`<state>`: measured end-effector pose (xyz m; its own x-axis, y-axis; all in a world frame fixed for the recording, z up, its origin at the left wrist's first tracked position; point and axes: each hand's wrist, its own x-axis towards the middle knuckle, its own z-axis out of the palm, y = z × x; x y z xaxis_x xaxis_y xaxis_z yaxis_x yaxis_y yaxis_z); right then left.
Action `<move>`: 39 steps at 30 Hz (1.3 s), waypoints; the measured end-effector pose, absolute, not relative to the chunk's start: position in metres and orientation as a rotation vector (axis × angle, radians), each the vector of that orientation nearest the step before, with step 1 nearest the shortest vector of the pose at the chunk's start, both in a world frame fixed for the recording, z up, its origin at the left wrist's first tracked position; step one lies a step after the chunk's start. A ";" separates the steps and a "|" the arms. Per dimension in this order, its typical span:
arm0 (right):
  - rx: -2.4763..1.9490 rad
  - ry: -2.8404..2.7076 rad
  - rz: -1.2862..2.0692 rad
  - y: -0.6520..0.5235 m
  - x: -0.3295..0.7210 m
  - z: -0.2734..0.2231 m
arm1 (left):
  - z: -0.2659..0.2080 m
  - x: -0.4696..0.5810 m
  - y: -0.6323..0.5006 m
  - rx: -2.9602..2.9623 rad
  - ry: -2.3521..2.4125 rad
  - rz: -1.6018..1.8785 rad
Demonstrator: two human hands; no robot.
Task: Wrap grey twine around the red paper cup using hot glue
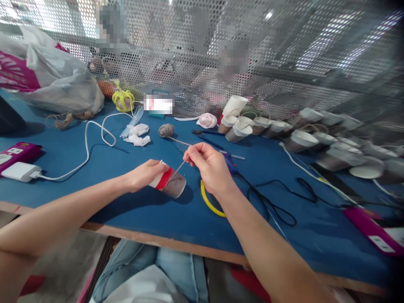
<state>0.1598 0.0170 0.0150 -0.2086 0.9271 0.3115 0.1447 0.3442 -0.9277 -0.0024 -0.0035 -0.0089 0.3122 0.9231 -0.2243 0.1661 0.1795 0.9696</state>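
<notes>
My left hand (150, 174) grips a paper cup (174, 185) by its red and white part; the cup lies tilted on its side just over the table. Grey yarn covers the cup's other end, on the right. Pinched in the fingers of my right hand (206, 162) is a strand of grey yarn (179, 167) that runs down to the cup. From the same fingers the strand leads back to a small ball of grey yarn (166, 131) on the table. A yellow ring (211, 202), perhaps a tape roll, lies partly under my right forearm.
Several yarn-wrapped cups (240, 128) with handles stand at the back right. Pliers (208, 132) lie behind my right hand. A white cable (86, 147) and black cables (284, 210) cross the blue table (126, 210). Purple power strips (23, 153) sit at both sides; a perforated metal screen (189, 59) bounds the back.
</notes>
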 end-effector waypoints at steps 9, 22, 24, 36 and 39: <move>-1.075 -1.651 0.905 0.017 0.159 0.014 | 0.001 0.001 -0.012 1.413 1.046 0.681; -1.166 -1.731 0.887 0.017 0.158 0.010 | 0.000 -0.003 -0.018 1.550 0.960 0.659; -1.177 -1.745 0.886 0.017 0.158 0.010 | -0.001 -0.004 -0.019 1.596 0.960 0.666; -1.226 -1.841 0.896 0.013 0.154 0.009 | -0.003 -0.006 -0.019 1.828 0.843 0.764; -1.242 -1.856 0.891 0.012 0.153 0.010 | -0.003 -0.007 -0.020 1.868 0.818 0.780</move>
